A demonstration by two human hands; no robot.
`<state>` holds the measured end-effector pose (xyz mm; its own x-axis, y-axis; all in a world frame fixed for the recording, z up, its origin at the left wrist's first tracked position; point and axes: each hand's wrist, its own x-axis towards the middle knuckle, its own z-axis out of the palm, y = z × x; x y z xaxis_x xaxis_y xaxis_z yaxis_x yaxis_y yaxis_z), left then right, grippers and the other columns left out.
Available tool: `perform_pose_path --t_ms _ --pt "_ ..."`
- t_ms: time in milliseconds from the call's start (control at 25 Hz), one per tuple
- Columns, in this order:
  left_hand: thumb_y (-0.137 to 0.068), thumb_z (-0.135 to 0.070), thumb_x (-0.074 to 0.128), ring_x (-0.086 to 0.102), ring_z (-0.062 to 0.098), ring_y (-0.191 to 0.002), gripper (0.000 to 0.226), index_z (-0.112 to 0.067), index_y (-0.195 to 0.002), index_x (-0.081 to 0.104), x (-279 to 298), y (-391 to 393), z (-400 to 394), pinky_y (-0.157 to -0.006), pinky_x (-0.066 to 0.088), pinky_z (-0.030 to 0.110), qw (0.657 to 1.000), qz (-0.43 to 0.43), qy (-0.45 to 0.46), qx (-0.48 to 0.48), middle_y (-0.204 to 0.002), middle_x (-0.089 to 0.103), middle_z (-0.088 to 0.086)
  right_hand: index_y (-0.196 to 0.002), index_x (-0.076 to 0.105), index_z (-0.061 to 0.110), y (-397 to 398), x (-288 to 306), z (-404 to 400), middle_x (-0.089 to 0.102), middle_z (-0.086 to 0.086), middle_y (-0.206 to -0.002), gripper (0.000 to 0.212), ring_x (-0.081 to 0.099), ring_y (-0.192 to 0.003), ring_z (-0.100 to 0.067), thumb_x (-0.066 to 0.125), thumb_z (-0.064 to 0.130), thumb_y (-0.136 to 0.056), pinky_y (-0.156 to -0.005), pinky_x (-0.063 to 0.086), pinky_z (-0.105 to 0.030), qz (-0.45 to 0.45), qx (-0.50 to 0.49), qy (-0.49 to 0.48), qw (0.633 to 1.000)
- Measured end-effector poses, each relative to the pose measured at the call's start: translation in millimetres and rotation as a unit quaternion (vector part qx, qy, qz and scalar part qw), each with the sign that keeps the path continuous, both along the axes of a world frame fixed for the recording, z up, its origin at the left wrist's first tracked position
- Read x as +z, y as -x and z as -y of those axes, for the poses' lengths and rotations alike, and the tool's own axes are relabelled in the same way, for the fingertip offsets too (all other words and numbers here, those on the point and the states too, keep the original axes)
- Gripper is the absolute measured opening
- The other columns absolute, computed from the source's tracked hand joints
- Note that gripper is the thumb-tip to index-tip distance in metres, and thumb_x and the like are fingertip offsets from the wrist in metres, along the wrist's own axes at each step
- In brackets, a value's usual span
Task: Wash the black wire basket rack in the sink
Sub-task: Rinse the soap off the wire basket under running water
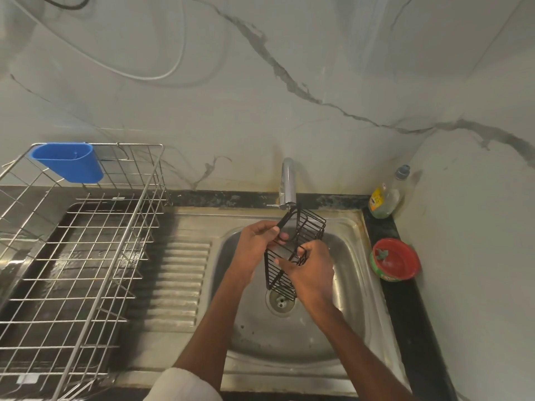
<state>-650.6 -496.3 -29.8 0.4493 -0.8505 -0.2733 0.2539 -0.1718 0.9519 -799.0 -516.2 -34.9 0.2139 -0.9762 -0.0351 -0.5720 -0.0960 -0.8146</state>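
Over on the left, a shiny steel dish rack point(75, 256) stands on the dark counter, its thin wires crossing in a wide grid, with a smooth blue plastic cup point(69, 160) hooked on its back rail (a spot for cutlery, I'd guess). Next comes the ribbed drainboard point(176, 285), its grooves pressed into the dull steel so water can run off toward the sink point(356, 299).

Above the bowl, the left hand point(254, 244) curls its fingers round the hook end of the black wire basket rack point(295, 250), while the right hand point(311, 270) grips the lower part, thumb across the bars. Both hold it firmly, tilted up under the curved chrome tap point(288, 180), probably so water reaches every slender rod and drips straight down to the round drain point(280, 301). I cannot tell whether water is running.

To the right, on the narrow black ledge, sits a clear soap bottle point(386, 198) with a yellow label, and nearer, a round red tub point(396, 260) with something green inside, both within easy reach for scrubbing.
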Motion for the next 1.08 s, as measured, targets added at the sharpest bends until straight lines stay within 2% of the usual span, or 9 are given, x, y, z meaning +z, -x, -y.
perform_pose_path --t_ms 240,520,640,720,760,840,920,1000,1080 --pt "-0.102 0.001 0.061 0.076 0.037 -0.107 0.024 -0.004 -0.120 0.077 -7.4 -1.1 9.9 -0.101 0.059 0.042 0.999 0.034 0.007 0.009 -0.108 0.081 0.017 -0.098 0.054 0.025 -8.1 2.1 15.1 0.058 0.009 -0.101 0.053 0.057 -0.088 -0.006 0.094 0.042 -0.066 -0.066 0.042 -0.021 0.016 -0.015 -0.013 1.000" --pt "-0.105 0.002 0.054 0.072 0.019 -0.072 0.026 -0.007 -0.113 0.078 -18.5 -14.2 2.2 -0.080 0.057 0.034 0.997 0.004 -0.006 0.073 -0.084 0.079 0.014 -0.107 0.062 0.032 -1.2 -3.0 16.8 0.069 0.016 -0.100 0.032 0.066 -0.091 0.001 0.078 0.048 -0.085 -0.076 0.056 -0.026 0.048 0.078 -0.023 0.996" --pt "-0.104 0.006 0.053 0.063 0.016 -0.061 0.030 -0.010 -0.104 0.079 -17.0 -27.7 -4.1 -0.072 0.051 0.032 0.997 0.000 -0.015 0.079 -0.068 0.072 0.008 -0.110 0.063 0.027 6.3 4.0 19.8 0.075 0.007 -0.095 0.014 0.074 -0.080 -0.008 0.064 0.037 -0.100 -0.064 0.060 -0.025 0.138 -0.020 0.013 0.990" --pt "-0.104 0.007 0.054 0.059 0.016 -0.058 0.035 -0.014 -0.099 0.081 -10.3 -33.1 -6.1 -0.067 0.048 0.030 0.999 0.014 -0.010 0.049 -0.068 0.070 0.008 -0.122 0.060 0.026 12.8 11.5 37.3 0.069 0.006 -0.115 0.026 0.068 -0.099 -0.008 0.063 0.038 -0.100 -0.073 0.051 -0.015 0.104 -0.070 0.048 0.991" --pt "-0.104 0.006 0.054 0.059 0.017 -0.059 0.036 -0.015 -0.097 0.082 -6.2 -34.2 -4.9 -0.067 0.049 0.030 0.999 0.021 -0.008 0.023 -0.070 0.070 0.011 -0.130 0.058 0.026 16.2 14.8 48.3 0.061 0.009 -0.127 0.038 0.061 -0.112 -0.006 0.064 0.045 -0.098 -0.081 0.045 -0.013 0.078 -0.044 0.031 0.996" --pt "-0.105 0.003 0.056 0.061 0.024 -0.070 0.034 -0.015 -0.096 0.083 -2.0 -36.3 5.3 -0.075 0.053 0.035 0.999 0.031 -0.011 -0.024 -0.083 0.072 0.022 -0.138 0.056 0.037 23.5 16.1 66.9 0.055 0.014 -0.139 0.058 0.052 -0.126 -0.007 0.064 0.068 -0.090 -0.099 0.045 -0.026 0.071 0.061 -0.086 0.992" --pt "-0.105 0.001 0.056 0.060 0.027 -0.079 0.033 -0.015 -0.097 0.084 0.8 -36.5 23.3 -0.077 0.053 0.036 0.998 0.030 -0.025 -0.052 -0.094 0.073 0.023 -0.136 0.054 0.047 31.6 16.6 69.8 0.058 0.015 -0.137 0.070 0.055 -0.127 -0.015 0.066 0.082 -0.077 -0.103 0.050 -0.051 0.111 0.091 -0.227 0.963" --pt "-0.106 0.002 0.056 0.057 0.021 -0.076 0.030 -0.011 -0.098 0.082 5.5 -31.6 43.9 -0.070 0.052 0.029 0.996 0.029 -0.026 -0.075 -0.095 0.074 0.016 -0.125 0.058 0.044 38.4 14.5 70.2 0.062 0.010 -0.131 0.073 0.059 -0.122 -0.021 0.072 0.085 -0.066 -0.096 0.053 -0.059 0.148 0.035 -0.268 0.951" --pt "-0.107 0.000 0.056 0.064 0.021 -0.083 0.026 -0.008 -0.101 0.080 8.5 -22.6 63.7 -0.084 0.055 0.031 0.995 0.022 -0.024 -0.094 -0.100 0.077 0.010 -0.114 0.063 0.038 44.0 11.7 72.2 0.068 0.005 -0.122 0.071 0.065 -0.113 -0.025 0.079 0.081 -0.060 -0.090 0.056 -0.060 0.180 -0.038 -0.284 0.941"
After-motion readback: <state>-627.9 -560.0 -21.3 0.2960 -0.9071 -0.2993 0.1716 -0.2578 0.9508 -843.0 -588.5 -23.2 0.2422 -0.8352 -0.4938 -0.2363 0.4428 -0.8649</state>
